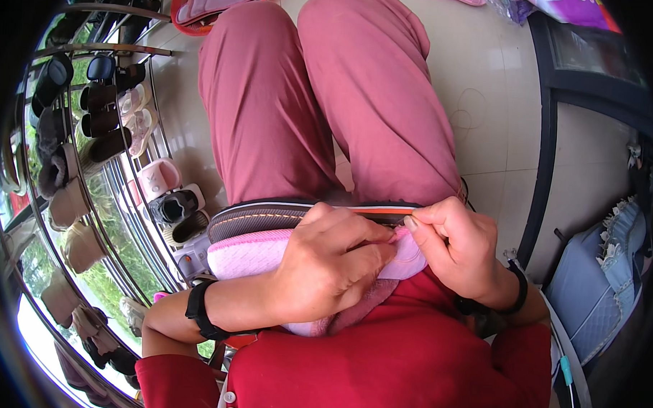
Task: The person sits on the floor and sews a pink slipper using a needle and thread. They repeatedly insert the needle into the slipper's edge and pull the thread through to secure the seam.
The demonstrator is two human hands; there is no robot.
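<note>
Across my lap lies a dark ribbed, sole-shaped piece (256, 221) with tan stitching and a white and orange edge. Against it sits a pink and white textured fabric piece (243, 258) with a bright pink stitched edge. A dusty-pink plush part (374, 303) shows below. My left hand (335, 263) lies over the fabric, its fingertips pinched on the pink edge near the right end. My right hand (454, 249) pinches thumb to forefinger at the dark piece's right end, close to the left fingertips. Whether a needle or thread is between them, I cannot tell.
A metal shoe rack (102, 48) with many shoes and slippers stands at my left by a window. A red-edged bag (220, 6) lies beyond my knees. To the right are a dark frame (545, 130), a light-blue padded item with lace (588, 283) and a purple package (573, 10).
</note>
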